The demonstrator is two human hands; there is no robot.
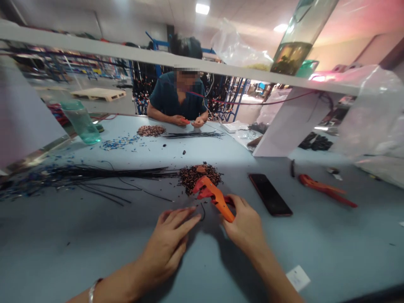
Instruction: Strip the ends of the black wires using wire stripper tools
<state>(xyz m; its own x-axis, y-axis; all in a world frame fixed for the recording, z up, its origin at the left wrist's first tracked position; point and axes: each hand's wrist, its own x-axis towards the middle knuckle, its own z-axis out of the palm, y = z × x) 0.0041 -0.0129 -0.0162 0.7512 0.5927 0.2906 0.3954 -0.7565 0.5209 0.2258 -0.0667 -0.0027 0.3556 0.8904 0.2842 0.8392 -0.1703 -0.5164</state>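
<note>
My right hand (244, 225) grips an orange wire stripper (212, 194), its jaws pointing toward a pile of small brown and black cut pieces (198, 176). My left hand (172, 240) lies on the blue table with fingers stretched out, fingertips at a short thin black wire (203, 211) beside the tool. A bundle of long black wires (94, 174) stretches left from the pile.
A black phone (269, 194) and a second orange tool (326, 190) lie to the right. A green bottle (82, 122) stands far left. Across the table a person in a dark shirt (176, 99) works with another pile (151, 130) and wires. A white paper slip (298, 277) lies near my right arm.
</note>
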